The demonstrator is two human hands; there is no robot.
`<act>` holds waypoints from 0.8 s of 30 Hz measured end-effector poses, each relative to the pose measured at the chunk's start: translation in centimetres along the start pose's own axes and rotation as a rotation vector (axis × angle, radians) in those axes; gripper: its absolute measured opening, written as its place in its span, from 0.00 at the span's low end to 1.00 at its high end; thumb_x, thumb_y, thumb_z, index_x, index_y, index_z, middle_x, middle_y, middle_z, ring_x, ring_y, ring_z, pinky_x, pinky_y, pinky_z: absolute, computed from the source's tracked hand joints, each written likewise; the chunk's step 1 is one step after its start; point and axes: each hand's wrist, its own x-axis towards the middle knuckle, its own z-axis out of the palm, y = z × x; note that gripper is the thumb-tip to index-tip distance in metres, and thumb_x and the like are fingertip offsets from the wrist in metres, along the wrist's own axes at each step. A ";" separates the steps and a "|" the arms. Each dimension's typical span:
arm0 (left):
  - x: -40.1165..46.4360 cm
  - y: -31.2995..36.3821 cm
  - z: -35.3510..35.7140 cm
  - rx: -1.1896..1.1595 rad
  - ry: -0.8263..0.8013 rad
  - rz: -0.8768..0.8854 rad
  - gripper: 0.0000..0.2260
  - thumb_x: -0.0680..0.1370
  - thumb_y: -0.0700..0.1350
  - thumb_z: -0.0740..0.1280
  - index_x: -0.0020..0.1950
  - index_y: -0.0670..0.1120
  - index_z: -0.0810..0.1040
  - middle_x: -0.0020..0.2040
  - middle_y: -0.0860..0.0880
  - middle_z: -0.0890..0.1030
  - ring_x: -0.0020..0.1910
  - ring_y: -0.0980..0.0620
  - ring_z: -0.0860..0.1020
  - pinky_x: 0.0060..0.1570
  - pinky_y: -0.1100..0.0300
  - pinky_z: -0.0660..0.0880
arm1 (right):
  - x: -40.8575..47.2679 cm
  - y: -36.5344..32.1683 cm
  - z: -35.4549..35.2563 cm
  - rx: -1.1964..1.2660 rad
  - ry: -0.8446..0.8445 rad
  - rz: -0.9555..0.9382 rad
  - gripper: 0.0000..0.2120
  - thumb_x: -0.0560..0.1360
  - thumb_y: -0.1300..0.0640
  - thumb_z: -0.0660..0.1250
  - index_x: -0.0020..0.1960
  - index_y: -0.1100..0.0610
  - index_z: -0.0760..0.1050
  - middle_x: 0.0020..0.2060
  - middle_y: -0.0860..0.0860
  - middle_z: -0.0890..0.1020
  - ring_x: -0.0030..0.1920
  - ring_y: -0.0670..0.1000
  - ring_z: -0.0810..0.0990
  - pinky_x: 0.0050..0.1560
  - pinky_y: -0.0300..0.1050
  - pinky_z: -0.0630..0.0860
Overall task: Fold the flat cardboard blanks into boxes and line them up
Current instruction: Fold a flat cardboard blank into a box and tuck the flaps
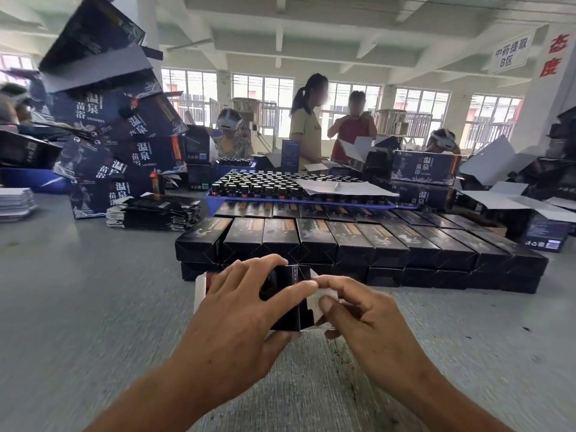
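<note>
now half-folded black box (288, 302) held low centre over grey worktop (78, 300). left hand (237, 310) wraps box from 9 o'clock; right hand (358, 310) pinches white end flap (324, 296) at 3 o'clock. rows of finished boxes (352, 241) at 12 o'clock, flat blanks stack (152, 213) at 10 o'clock.

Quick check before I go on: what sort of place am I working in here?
Likely a factory packing floor: rows of folded dark boxes, a blue tray of small capped bottles, a stack of flat blanks, and other workers at the shared table.
</note>
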 end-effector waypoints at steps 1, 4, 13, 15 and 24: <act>0.0 0.0 0.0 0.004 0.002 0.000 0.28 0.70 0.57 0.71 0.70 0.59 0.72 0.68 0.47 0.74 0.63 0.43 0.76 0.58 0.46 0.75 | 0.0 0.1 -0.1 -0.002 -0.009 0.001 0.13 0.80 0.52 0.67 0.58 0.33 0.79 0.48 0.40 0.85 0.48 0.45 0.84 0.44 0.40 0.82; -0.1 -0.2 0.1 -0.005 -0.002 -0.014 0.25 0.71 0.56 0.72 0.68 0.58 0.73 0.68 0.47 0.73 0.63 0.43 0.75 0.60 0.44 0.75 | -0.1 0.1 -0.5 0.022 -0.117 0.048 0.23 0.72 0.37 0.70 0.66 0.31 0.72 0.50 0.40 0.85 0.49 0.44 0.84 0.48 0.40 0.81; -0.3 -0.2 0.2 0.022 -0.015 -0.025 0.27 0.71 0.58 0.72 0.69 0.61 0.70 0.69 0.48 0.70 0.66 0.45 0.71 0.65 0.45 0.69 | 0.1 0.1 0.0 -0.023 -0.072 0.033 0.20 0.75 0.49 0.72 0.63 0.31 0.74 0.48 0.37 0.85 0.49 0.40 0.84 0.45 0.36 0.80; -0.3 -0.1 0.3 0.014 -0.013 -0.023 0.27 0.71 0.57 0.73 0.69 0.60 0.70 0.69 0.49 0.70 0.66 0.46 0.71 0.65 0.46 0.69 | -0.1 0.1 0.2 -0.010 -0.025 0.016 0.18 0.73 0.46 0.71 0.61 0.32 0.75 0.49 0.38 0.85 0.49 0.40 0.84 0.44 0.35 0.80; -0.3 0.4 0.3 -0.039 0.033 -0.044 0.24 0.72 0.57 0.69 0.68 0.61 0.71 0.69 0.49 0.71 0.65 0.45 0.72 0.61 0.45 0.72 | -0.1 0.1 0.5 0.006 0.062 0.046 0.14 0.73 0.52 0.75 0.51 0.38 0.73 0.49 0.39 0.85 0.47 0.42 0.85 0.44 0.39 0.81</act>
